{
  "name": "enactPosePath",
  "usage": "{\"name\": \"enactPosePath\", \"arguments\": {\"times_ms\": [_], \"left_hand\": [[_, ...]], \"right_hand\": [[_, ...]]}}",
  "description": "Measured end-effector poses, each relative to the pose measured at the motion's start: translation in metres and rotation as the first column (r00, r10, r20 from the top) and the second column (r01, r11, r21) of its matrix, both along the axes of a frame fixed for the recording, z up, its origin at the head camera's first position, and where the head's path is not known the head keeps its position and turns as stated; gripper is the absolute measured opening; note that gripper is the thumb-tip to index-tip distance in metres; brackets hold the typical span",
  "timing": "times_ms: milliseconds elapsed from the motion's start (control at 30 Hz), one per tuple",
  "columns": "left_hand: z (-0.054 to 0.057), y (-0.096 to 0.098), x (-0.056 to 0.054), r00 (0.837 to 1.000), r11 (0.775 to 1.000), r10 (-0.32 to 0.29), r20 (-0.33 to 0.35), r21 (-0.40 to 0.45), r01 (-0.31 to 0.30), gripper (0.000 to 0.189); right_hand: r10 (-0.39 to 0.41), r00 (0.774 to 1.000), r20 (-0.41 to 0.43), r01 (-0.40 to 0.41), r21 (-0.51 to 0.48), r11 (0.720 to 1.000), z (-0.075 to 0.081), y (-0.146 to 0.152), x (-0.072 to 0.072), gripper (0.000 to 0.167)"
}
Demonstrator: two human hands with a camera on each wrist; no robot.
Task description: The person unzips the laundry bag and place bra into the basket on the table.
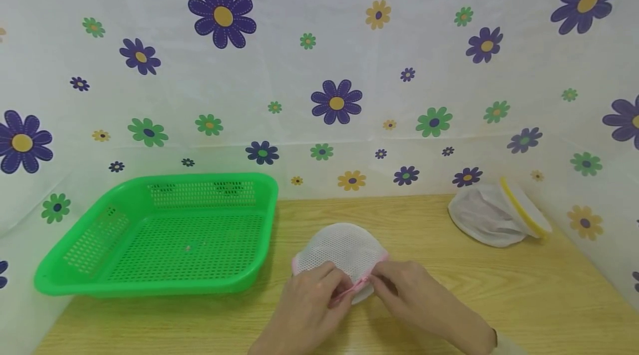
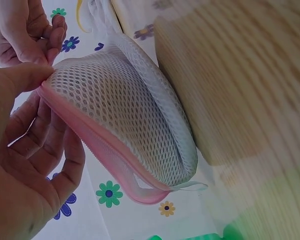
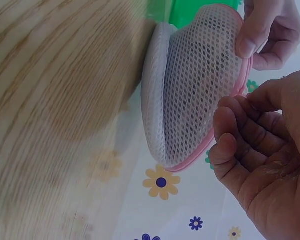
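A white mesh laundry bag (image 1: 341, 247) with a pink zippered edge stands on the wooden table in front of me. My left hand (image 1: 314, 302) pinches the pink zipper edge (image 2: 97, 130) between thumb and fingers; in the left wrist view the other fingers lie loosely curled beneath it. Close beside it, my right hand (image 1: 416, 299) pinches the same pink edge with thumb and forefinger. In the right wrist view the mesh side (image 3: 200, 80) bulges, and the fingertips hide whatever small part they hold at the zipper.
A green plastic basket (image 1: 179, 288) with perforated walls stands on the left of the table (image 1: 499, 288). At the back right lies a whitish mesh bag (image 1: 479, 213) with a yellow rim. A flower-printed sheet (image 1: 299, 77) hangs behind and at the sides.
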State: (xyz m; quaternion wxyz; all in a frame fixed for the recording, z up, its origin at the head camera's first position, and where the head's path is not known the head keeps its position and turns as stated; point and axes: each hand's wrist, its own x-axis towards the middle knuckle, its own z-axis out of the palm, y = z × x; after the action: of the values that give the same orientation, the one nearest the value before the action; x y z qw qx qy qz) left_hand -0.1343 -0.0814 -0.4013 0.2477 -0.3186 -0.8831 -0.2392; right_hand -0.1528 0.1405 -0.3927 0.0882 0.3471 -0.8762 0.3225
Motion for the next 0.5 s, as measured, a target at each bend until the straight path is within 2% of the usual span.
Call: {"name": "enactPosePath", "arguments": {"times_ms": [133, 500], "left_hand": [[-0.0003, -0.0011, 0.0005, 1.0, 1.0, 0.003, -0.004, -0.009, -0.003, 0.012], [-0.0005, -0.002, 0.0014, 1.0, 1.0, 0.005, -0.019, -0.015, -0.005, 0.013]], "right_hand": [[-0.019, 1.0, 0.023, 0.019, 0.017, 1.0, 0.0005, 0.0021, -0.0014, 0.01], [-0.024, 0.999, -0.032, 0.024, -0.007, 1.0, -0.0028, 0.0049, -0.0037, 0.013]]}}
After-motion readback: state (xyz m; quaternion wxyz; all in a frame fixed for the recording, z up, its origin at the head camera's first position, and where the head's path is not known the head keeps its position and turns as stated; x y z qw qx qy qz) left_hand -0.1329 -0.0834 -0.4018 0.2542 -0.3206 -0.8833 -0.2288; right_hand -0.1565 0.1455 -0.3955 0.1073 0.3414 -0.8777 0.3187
